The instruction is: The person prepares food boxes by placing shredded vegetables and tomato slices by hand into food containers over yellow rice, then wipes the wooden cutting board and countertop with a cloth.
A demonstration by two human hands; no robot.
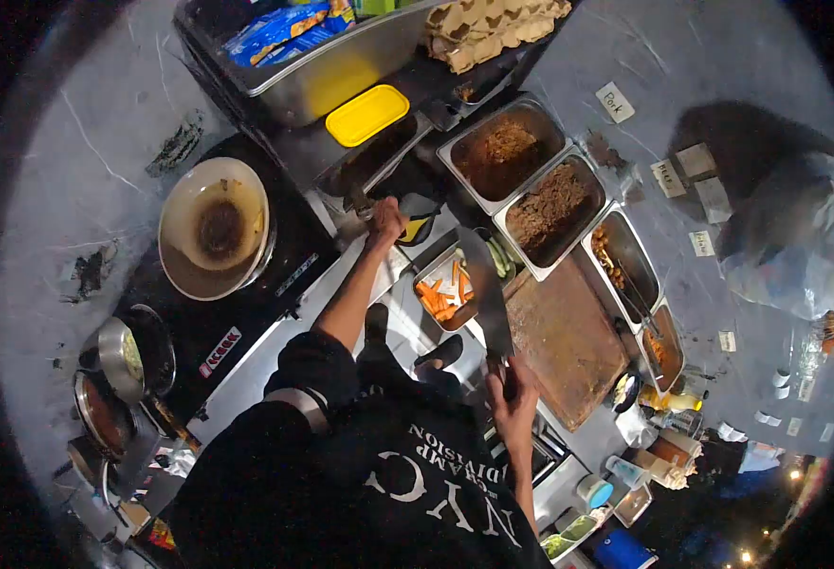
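My right hand (513, 391) grips the handle of a large broad-bladed knife (489, 294), its blade pointing away from me. The blade passes between a metal pan of carrot sticks (444, 296) and a small container of green vegetable pieces (500, 254). My left hand (389, 220) is closed at the edge of a dark container (421, 211) with something yellow in it. What its fingers hold is hard to make out. A worn brown cutting board (567, 343) lies to the right of the knife.
Metal pans of shredded meat (512, 142) and ground meat (557, 211) stand beyond the board. A yellow lid (367, 115) and an egg carton (478, 33) are at the back. On the left, a large pale pan (215, 229) sits on a black stove. Bottles and tubs crowd the lower right.
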